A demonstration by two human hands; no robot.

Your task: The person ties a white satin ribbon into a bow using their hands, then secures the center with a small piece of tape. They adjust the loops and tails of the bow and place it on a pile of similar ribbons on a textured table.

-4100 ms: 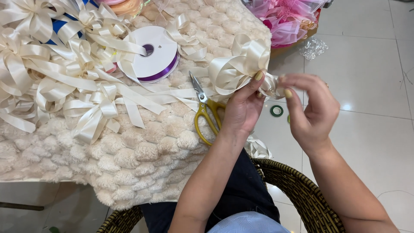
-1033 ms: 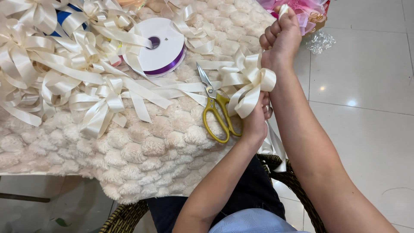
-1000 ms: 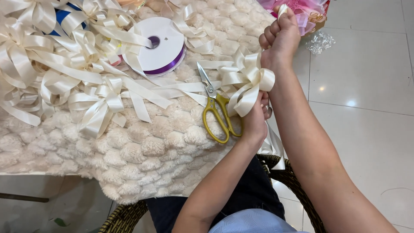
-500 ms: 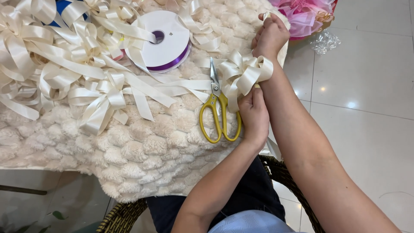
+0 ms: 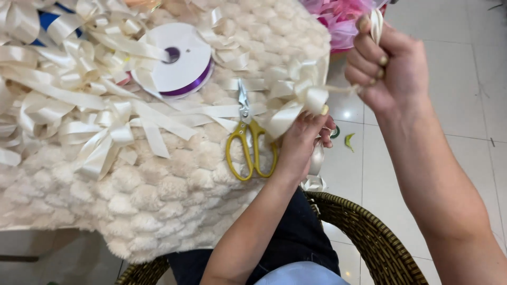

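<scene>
Cream ribbon bow (image 5: 296, 103): at the right edge of the desk, just right of the scissors; we see it pinched from below.
Left hand (image 5: 306, 140): fingers closed on the bow's underside, thumb on top of a loop.
Right hand (image 5: 388, 66): raised to the far right, well off the desk, fingers curled shut around a thin ribbon strand (image 5: 376, 24); a taut line runs from the fist back to the bow.
Scissors (image 5: 248, 142): yellow handles, blades shut, lying on the fluffy cover, touching neither hand.
Ribbon spool (image 5: 174, 66): white disc with purple rim, far left of the scissors.
Finished bows (image 5: 100, 126): we count several, piled across the left of the desk.
Desk (image 5: 158, 200): covered in cream plush.
Wicker chair (image 5: 369, 232): near edge, under us.
</scene>
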